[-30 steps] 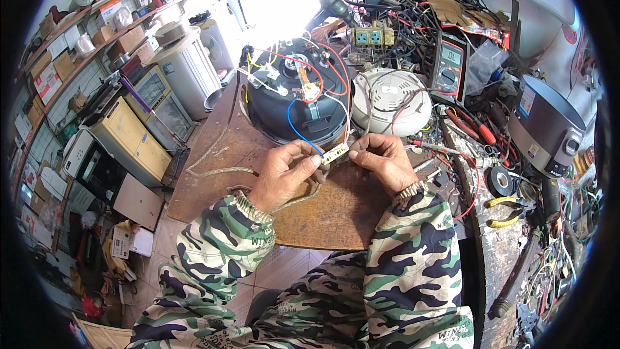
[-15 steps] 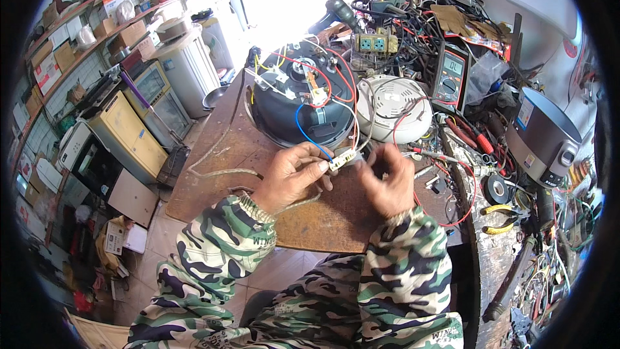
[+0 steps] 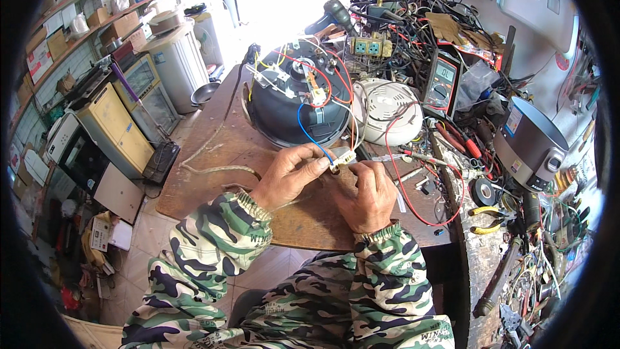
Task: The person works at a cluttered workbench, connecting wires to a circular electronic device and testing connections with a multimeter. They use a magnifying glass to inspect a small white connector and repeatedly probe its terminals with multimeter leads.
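Both forearms, in camouflage sleeves [image 3: 216, 239], are slanting inward from the lower edge, with the elbows bent, and the two hands are almost meeting above the near part of the wooden table [image 3: 206, 187]. The left hand [image 3: 289, 178] is pinching a small pale connector block [image 3: 344, 159] between its thumb and its forefinger; the thumb is lying along the near side, and the back of the hand is turning to the left. The right hand [image 3: 367, 197] is standing just beside the block's near right side — its fingers are bending inward, the knuckles are facing up, and the wrist is lying lower than the fingers. Whether this hand is gripping something, I cannot tell, because its own fingers are hiding the place.

The block is being held in front of a dark round appliance body [image 3: 290, 115]. A blue wire [image 3: 306, 131] is curving from this body down to the block, and paler wires are running to it also. A cream round cover [image 3: 385, 123] is resting just right of the body — near a multimeter [image 3: 442, 82].
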A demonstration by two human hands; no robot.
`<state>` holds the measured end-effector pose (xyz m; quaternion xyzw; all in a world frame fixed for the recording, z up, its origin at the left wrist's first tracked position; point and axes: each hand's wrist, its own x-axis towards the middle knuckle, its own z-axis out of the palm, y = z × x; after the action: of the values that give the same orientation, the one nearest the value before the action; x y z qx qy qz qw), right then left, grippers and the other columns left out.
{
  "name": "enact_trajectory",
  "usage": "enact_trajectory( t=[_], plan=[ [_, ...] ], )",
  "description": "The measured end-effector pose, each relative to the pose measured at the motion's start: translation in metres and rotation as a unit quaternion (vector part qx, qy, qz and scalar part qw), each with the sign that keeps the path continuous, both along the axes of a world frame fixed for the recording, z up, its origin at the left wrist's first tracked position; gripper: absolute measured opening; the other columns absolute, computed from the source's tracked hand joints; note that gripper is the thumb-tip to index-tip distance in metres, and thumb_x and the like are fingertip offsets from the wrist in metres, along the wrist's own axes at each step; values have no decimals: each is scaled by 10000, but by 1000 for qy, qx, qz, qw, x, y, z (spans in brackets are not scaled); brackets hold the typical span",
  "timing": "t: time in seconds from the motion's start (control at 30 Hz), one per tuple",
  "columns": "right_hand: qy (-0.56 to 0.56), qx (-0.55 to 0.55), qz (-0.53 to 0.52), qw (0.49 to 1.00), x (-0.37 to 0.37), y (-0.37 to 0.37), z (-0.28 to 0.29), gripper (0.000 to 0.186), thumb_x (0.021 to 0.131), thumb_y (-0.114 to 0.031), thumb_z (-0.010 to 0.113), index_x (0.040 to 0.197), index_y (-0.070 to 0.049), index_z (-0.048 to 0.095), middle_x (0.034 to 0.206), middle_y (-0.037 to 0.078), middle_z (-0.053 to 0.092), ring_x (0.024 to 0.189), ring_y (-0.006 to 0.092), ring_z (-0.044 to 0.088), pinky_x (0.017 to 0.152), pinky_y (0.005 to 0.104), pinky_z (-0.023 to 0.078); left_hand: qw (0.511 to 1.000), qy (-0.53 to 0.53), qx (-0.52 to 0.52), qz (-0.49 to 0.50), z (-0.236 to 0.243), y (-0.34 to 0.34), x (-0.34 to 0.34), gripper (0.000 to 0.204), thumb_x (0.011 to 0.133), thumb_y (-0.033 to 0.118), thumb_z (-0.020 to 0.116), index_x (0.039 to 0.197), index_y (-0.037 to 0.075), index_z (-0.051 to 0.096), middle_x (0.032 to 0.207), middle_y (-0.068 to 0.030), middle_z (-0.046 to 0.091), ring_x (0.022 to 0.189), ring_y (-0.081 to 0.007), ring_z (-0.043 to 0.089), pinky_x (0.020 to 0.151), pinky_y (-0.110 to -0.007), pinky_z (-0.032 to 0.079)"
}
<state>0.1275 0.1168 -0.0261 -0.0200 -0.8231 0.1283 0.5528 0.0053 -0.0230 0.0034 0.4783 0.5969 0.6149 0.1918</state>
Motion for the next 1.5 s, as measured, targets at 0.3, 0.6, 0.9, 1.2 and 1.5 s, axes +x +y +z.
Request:
enact_trajectory(
  t=[0.3,0.6,0.9,1.2,1.5],
  plan=[
    [-17,-27,1,999,-3,-4,0,405,692,-214,860,973,-63,610,902,106,629,715,290,645,602,376,518,999,-43,0,-22,1,-1,2,255,1012,195,561,1107,-18,665,1034,-24,664,975,-91,575,893,-271,459],
    [-1,-27,9,1000,-6,-3,-1,345,716,-156,826,972,-58,615,888,106,629,714,289,646,609,368,522,1000,-17,-8,-22,-5,1,-3,242,1008,181,561,1112,-13,663,1021,-8,658,977,-73,559,887,-253,452],
    [-14,-137,99,985,-3,-5,4,202,785,-57,749,938,1,630,830,140,637,674,295,646,598,346,514,997,-81,6,-5,-11,5,-3,280,992,107,575,1235,-30,600,1160,-45,646,1096,-100,571,981,-278,452],
    [-64,-499,263,823,2,-2,7,144,951,-102,640,984,36,658,802,50,652,688,91,564,634,242,462,997,-62,32,27,-7,2,-3,220,969,89,619,1133,-56,608,1024,-63,671,947,-104,632,828,-264,533],
    [-86,-591,381,706,2,11,3,272,993,-214,578,962,52,627,837,121,646,657,174,601,568,282,493,990,-126,64,-1,-2,-2,0,171,984,127,617,1045,-32,618,875,-46,668,748,-114,659,672,-246,523]
  ],
)
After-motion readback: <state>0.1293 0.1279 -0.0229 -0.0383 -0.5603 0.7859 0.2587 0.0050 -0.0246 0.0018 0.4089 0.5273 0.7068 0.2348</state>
